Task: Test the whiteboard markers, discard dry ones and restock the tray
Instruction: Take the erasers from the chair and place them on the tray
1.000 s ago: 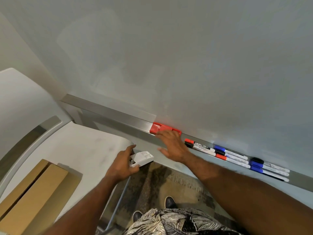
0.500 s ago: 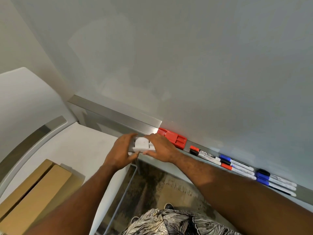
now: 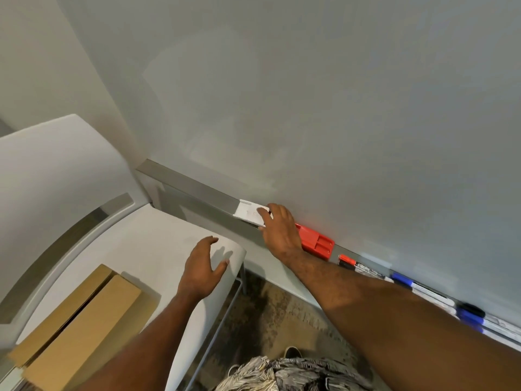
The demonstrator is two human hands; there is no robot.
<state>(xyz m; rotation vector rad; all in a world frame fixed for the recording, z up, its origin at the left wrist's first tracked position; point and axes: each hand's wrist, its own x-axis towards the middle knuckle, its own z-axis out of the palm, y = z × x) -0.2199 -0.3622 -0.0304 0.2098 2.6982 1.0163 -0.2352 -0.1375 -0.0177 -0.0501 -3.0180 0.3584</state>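
Your right hand (image 3: 277, 232) reaches to the tray (image 3: 197, 190) under the board (image 3: 338, 122), its fingers (image 3: 263, 212) laid over the right end of one white block (image 3: 249, 213) that sits on the tray. You cannot tell from here whether those fingers pinch the block or only press on it. Just right of that hand, touching the wrist's far side, lies one red eraser (image 3: 317, 245), also on the tray.

The markers (image 3: 401, 278) lie flat on the tray to the right of the eraser, end to end and side by side. At least four caps show plainly: one red (image 3: 346, 260), two blue and one black (image 3: 469, 308). Your right forearm covers part of the row, so the full count cannot be told.

Your left hand (image 3: 201, 270) hovers above the corner of the one white table (image 3: 141, 244), fingers spread and relaxed, holding nothing; its shadow falls on the tabletop. It is well apart from the tray.

Two cardboard boxes (image 3: 76, 328) lie side by side on the table at lower left, touching along their long edges. One shoe (image 3: 291, 352) shows on the floor (image 3: 267, 314) below, just above your patterned shirt (image 3: 282, 373)
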